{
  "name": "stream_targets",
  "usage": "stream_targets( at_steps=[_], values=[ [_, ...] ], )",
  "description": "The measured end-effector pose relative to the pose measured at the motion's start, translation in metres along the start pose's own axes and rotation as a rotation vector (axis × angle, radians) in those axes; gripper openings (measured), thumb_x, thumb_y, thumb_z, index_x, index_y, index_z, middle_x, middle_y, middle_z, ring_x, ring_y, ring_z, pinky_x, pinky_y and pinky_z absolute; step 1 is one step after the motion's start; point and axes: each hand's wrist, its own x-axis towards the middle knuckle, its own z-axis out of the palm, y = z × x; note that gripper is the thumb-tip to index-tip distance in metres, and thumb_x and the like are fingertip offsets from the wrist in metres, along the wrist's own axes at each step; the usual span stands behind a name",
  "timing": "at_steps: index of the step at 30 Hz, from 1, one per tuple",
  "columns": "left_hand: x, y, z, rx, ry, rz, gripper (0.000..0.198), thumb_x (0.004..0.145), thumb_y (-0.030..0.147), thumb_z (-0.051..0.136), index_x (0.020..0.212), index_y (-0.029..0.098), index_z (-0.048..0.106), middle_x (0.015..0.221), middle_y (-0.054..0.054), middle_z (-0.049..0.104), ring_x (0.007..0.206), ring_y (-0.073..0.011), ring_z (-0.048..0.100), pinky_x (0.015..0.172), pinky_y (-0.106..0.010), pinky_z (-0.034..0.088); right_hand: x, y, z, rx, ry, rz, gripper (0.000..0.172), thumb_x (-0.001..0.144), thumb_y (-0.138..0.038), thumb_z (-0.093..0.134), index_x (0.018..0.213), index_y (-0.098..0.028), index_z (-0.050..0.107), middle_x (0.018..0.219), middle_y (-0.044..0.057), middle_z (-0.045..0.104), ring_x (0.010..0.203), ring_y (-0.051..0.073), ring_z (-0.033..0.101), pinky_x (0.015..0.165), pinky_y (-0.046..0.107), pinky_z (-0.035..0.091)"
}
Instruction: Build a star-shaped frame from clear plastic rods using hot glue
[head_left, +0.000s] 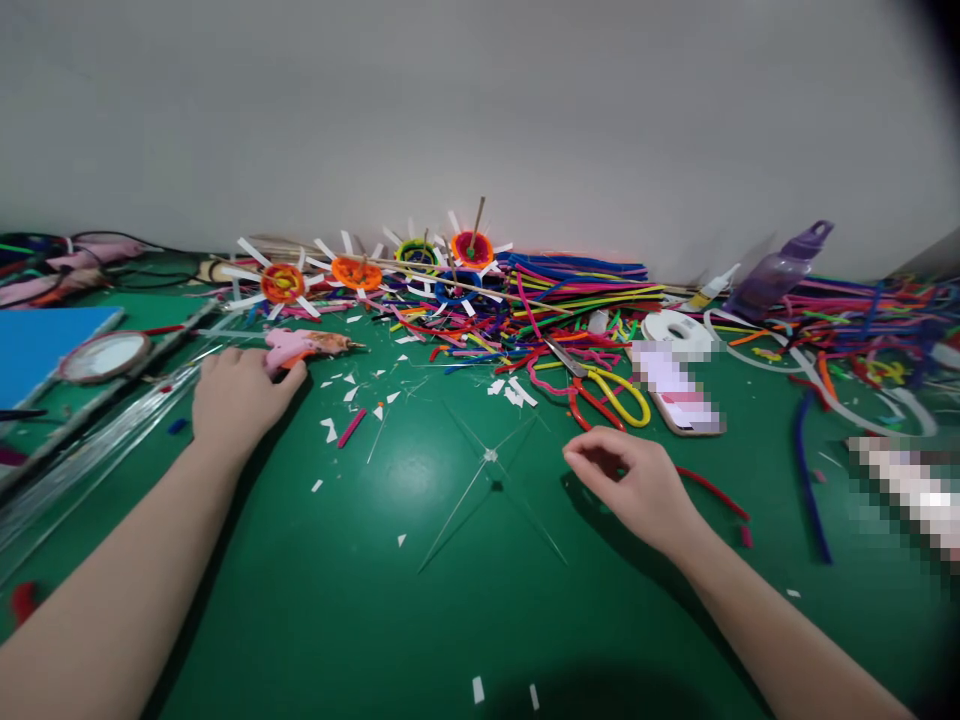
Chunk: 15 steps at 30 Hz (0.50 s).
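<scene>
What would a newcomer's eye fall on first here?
Probably the colourful pipe cleaners along the wall, with white-rayed discs left of centre. Next, the thin clear cross on the green table, between the left hand at a pink glue gun and the right hand.

Bare forearms [161, 540] extended forward, left hand [238, 395] palm down, right hand [630, 480] curled, thumb and fingertips drawn together

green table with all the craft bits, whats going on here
The person's left hand is at a pink glue gun; how firmly it grips is hard to tell. The right hand is curled near the scissors, with nothing visible in it. Between the hands, a clear X-shaped piece sits on the green table. Bright round decorations are at the back, beside a heap of colourful pipe cleaners.
</scene>
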Motion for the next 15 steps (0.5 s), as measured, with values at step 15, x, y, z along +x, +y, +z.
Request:
stream_targets(
  at_steps=[15],
  values=[
    [-0.03,0.042,-0.027,-0.164,0.665,0.026,0.036,0.086,0.037,0.04,0.11,0.01,0.045,0.11,-0.012,0.051,0.107,-0.0243,0.046,0.099,-0.045,0.031,-0.009,0.029,0.003,-0.347,-0.05,-0.234,0.009,0.081,-0.019,0.054,0.079,-0.021,0.062,0.068,-0.002,0.061,0.059,0.01,0.054,0.057,0.023,0.04]
  ],
)
